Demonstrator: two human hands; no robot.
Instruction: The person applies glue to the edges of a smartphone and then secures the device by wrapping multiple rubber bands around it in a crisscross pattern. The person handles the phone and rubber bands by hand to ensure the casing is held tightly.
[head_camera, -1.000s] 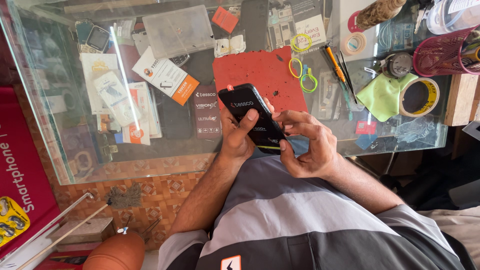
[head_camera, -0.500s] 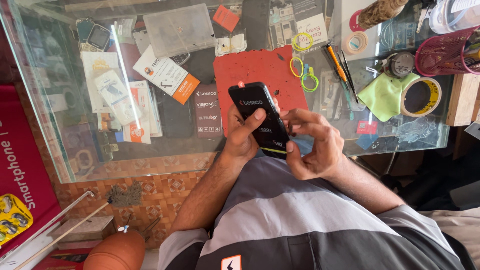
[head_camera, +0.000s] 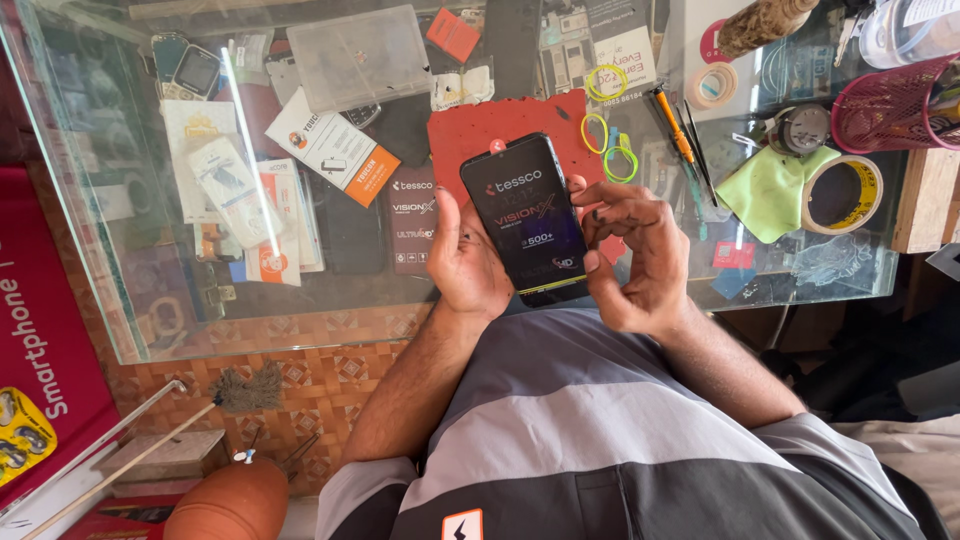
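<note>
1. The black smartphone (head_camera: 527, 217) is sitting at frame centre, face up with its protective film showing, raised above the red work mat (head_camera: 500, 125).
2. The left hand (head_camera: 467, 262) is cradling its left edge, steadying it.
3. The right hand (head_camera: 635, 255) is gripping the right edge, fingertips curled on the rim.

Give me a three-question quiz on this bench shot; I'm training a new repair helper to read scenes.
1. True or false: both hands grip the black phone.
2. Which lies under the phone: A) red mat, B) green cloth, C) pink basket?
3. Which hand's fingers curl at the phone's right edge?

Key
1. True: left hand and right hand both hold it.
2. A.
3. The right hand.
</note>
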